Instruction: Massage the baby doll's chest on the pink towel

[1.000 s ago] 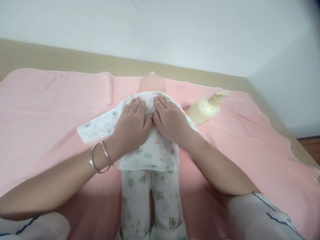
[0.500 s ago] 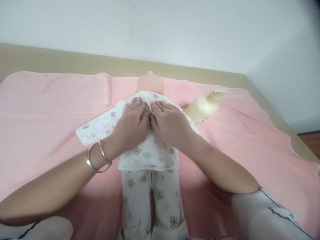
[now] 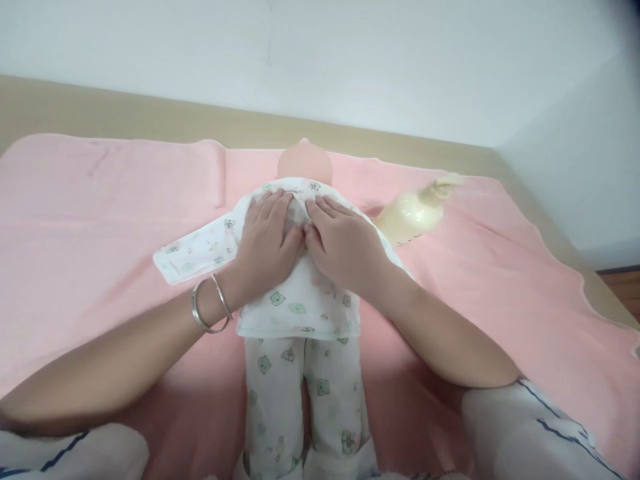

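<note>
A baby doll (image 3: 305, 164) in a white long-sleeved top (image 3: 300, 313) and matching trousers (image 3: 275, 393), printed with small green animals, lies with its legs towards me. On the left of its upper body rests my left hand (image 3: 270, 243), open, palm down, fingers stretched towards the head. My right hand (image 3: 347, 247) lies open and flat on the other side. The two thumbs come close together over the middle, where the cloth is rumpled. Both palms are hidden against the top. A silver bangle (image 3: 203, 313) circles my left wrist.
Beneath the doll a pink blanket (image 3: 100, 213) covers much of a tan surface (image 3: 150, 120). A pale yellow pump bottle (image 3: 413, 217) lies tilted on it, right of the doll's shoulder. A white wall (image 3: 375, 67) rises behind.
My left hand has turned a little, its fingers slightly more spread and its wrist further right. My right hand stays on the top. The view has shifted slightly.
</note>
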A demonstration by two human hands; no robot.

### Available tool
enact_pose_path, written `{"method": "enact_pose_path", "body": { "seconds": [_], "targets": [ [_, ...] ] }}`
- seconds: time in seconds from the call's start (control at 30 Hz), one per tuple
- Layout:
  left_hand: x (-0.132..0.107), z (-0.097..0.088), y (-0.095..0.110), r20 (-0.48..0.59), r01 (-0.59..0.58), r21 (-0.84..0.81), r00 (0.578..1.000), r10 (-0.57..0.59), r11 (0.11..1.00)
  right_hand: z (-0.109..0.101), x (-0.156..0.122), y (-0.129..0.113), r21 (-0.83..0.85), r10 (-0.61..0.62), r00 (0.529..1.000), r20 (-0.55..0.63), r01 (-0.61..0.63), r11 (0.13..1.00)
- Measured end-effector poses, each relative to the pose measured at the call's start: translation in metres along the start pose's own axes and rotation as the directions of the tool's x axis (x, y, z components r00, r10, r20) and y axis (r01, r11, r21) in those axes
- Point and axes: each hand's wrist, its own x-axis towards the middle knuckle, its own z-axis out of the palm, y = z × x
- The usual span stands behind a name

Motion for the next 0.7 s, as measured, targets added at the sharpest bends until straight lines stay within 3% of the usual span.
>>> {"method": "enact_pose_path", "body": {
  "seconds": [0.27,0.57,0.7],
  "targets": [
    [-0.001,0.001,-0.001,-0.018,-0.006,0.000,1.000,0.006,1.000,0.020,0.009,0.008,0.074,0.069,0.996,-0.059,-0.065,0.995],
    [0.000,0.002,-0.003,-0.034,-0.011,-0.014,0.999,0.011,1.000,0.022,0.009,0.010,0.084,0.069,0.996,-0.065,-0.064,0.994],
    [-0.001,0.001,-0.001,-0.027,-0.008,0.002,1.000,0.008,1.000,0.013,0.008,0.009,0.075,0.034,0.998,-0.043,-0.031,0.997]
  ]
}}
